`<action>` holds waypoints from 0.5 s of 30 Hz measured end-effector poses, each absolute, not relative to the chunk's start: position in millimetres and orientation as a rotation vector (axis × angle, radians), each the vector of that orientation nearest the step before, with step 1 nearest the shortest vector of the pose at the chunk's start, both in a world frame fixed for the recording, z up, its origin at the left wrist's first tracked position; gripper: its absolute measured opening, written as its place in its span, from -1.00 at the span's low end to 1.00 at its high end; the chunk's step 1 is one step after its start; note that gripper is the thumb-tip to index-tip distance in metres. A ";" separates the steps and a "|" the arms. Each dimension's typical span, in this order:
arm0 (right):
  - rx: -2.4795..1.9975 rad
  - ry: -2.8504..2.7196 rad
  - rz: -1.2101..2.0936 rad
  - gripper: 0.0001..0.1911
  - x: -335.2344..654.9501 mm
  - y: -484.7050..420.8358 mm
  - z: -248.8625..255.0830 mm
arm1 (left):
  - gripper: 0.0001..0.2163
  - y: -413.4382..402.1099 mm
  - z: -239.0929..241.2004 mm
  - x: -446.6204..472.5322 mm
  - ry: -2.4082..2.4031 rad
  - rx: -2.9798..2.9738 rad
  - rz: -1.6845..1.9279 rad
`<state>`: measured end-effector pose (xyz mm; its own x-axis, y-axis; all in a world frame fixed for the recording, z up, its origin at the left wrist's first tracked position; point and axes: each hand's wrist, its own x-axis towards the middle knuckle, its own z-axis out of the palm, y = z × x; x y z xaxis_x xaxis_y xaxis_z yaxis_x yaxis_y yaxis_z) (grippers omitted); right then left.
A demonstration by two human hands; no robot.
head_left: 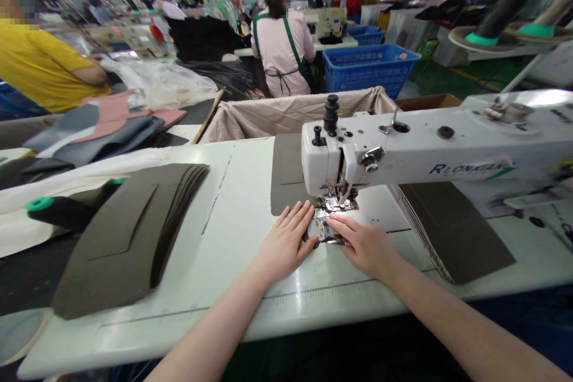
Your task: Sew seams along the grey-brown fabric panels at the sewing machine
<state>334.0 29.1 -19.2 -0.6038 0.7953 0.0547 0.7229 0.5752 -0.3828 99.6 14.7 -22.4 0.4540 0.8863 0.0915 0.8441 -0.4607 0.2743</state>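
My left hand lies flat, fingers spread, its fingertips at the near edge of a dark grey-brown panel. That panel lies flat on the sewing table, left of the needle, and runs partly behind the head of the white sewing machine. My right hand rests just right of the metal plate below the presser foot. Its fingers reach forward, close together, with the tips on the plate. The thumb is tucked low and partly hidden. I see nothing clearly held in either hand.
A stack of grey-brown panels sits on the left, beside a dark thread cone. More stacked panels lie right of the needle. Behind the table stand a cloth-lined bin and a blue basket. Co-workers sit further back.
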 end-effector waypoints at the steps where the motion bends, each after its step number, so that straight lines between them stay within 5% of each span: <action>1: -1.269 -2.584 0.481 -0.45 334.0 29.1 -19.1 | -0.42 14.7 -22.5 99.6 1.511 2.514 0.338; 15: -1.301 -2.547 0.477 -0.48 334.4 26.2 -13.7 | -0.37 13.4 -28.9 98.7 1.521 2.517 0.407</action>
